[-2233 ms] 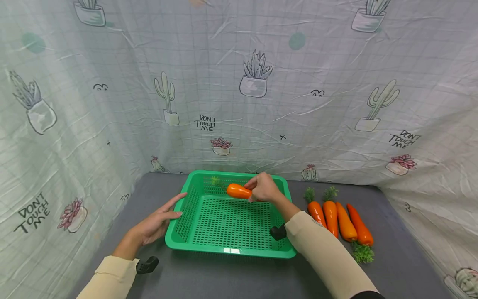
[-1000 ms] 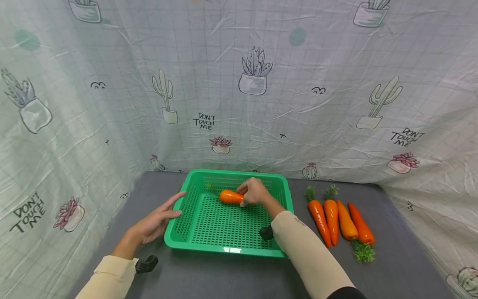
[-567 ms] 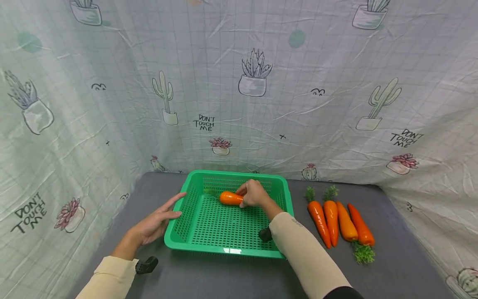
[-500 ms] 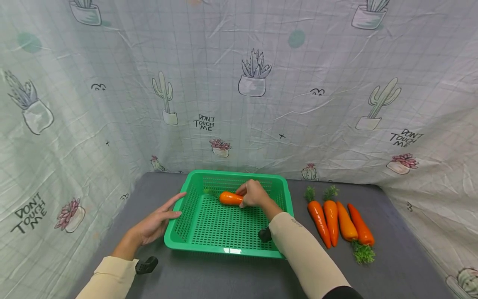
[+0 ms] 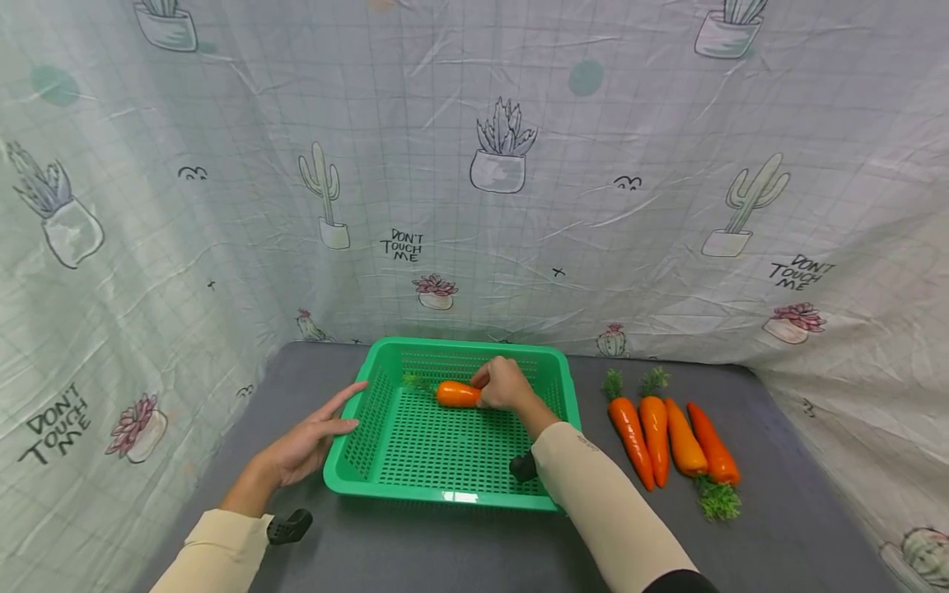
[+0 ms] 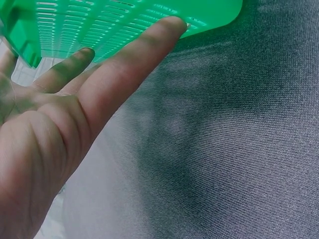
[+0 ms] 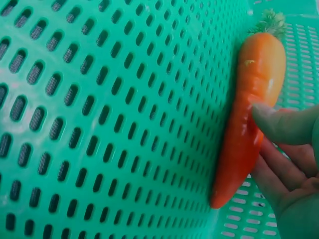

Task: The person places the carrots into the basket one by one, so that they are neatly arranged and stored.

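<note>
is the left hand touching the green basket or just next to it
Touching. In the left wrist view the straight fingers of the left hand lie against the green basket's outer wall, no gap between them.

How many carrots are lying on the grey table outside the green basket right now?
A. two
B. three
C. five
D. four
D: four carrots lie side by side on the table to the right of the green basket; a fifth carrot is inside it, held by the right hand.
</note>
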Available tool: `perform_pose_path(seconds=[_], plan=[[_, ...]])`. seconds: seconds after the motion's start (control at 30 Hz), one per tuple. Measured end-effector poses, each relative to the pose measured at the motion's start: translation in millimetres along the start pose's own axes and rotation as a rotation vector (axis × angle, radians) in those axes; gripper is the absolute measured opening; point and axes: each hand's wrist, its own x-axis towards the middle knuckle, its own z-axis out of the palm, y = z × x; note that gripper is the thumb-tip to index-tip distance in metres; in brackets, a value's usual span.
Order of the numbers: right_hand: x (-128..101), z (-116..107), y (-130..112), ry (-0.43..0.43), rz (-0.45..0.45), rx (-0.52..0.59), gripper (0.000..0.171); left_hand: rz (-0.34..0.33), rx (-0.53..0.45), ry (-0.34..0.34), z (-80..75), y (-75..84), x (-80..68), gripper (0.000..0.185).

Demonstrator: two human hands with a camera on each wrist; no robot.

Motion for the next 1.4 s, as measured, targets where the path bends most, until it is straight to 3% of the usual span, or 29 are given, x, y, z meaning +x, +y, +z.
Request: perform_pose_path(seconds=[0.2, 0.47, 0.8, 1.13, 1.4], plan=[[-7, -5, -4, 0.081, 0.003, 0.071, 0.043, 0.007, -0.003, -0.004, 0.2, -0.2, -0.3, 0.077], [-18, -14, -8, 0.139, 0.049, 0.235, 0.03, 0.013, -0.025, -0.021, 0.4, -1.9, 0.9, 0.077], [-29, -27, -11, 0.129, 0.105, 0.404, 0.027, 0.031, -0.081, -0.073, -1.6, -2.2, 0.3, 0.078], [-43, -41, -16, 0.12, 0.083, 0.547, 0.032, 0.03, -0.071, -0.065, 0.1, -1.5, 0.0, 0.078], [-54, -55, -20, 0.094, 0.097, 0.583, 0.035, 0.028, -0.08, -0.066, 1.2, -1.8, 0.1, 0.078]])
